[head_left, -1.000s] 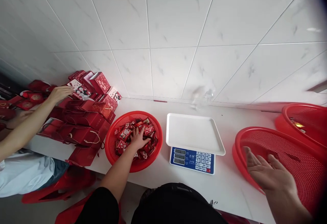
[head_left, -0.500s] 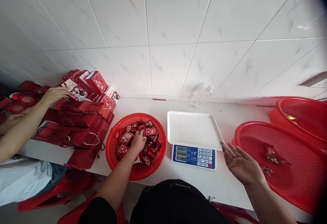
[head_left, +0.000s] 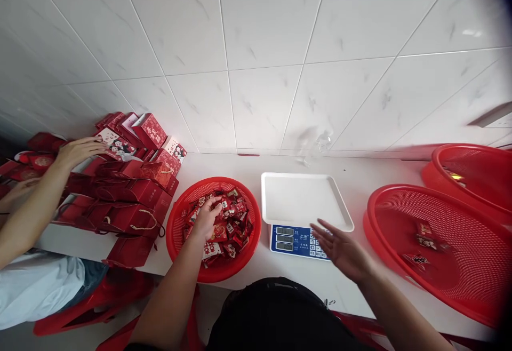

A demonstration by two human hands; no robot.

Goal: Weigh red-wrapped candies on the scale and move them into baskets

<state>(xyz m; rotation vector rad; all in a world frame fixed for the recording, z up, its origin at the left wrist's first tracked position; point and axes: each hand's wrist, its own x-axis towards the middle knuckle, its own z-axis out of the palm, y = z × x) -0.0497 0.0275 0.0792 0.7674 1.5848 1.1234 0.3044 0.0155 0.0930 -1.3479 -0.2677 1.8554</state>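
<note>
My left hand is over the red mesh basket, with its fingers and thumb closed at a red wrapped candy. Several more small candies in red wrappers lie loose beneath and around it. Palm up and fingers stretched out, my right hand hovers empty above the front of the digital scale, covering part of its keypad. On the scale sits a white tray with nothing lying in it.
At the left, another person's hand touches stacked red gift boxes. A larger red basket holding a few packets stands at the right, with another red basket behind it. A clear plastic object lies by the tiled wall.
My right hand has moved left from beside the tray to in front of the scale's keypad. My left hand has shifted slightly up and left within the basket.
</note>
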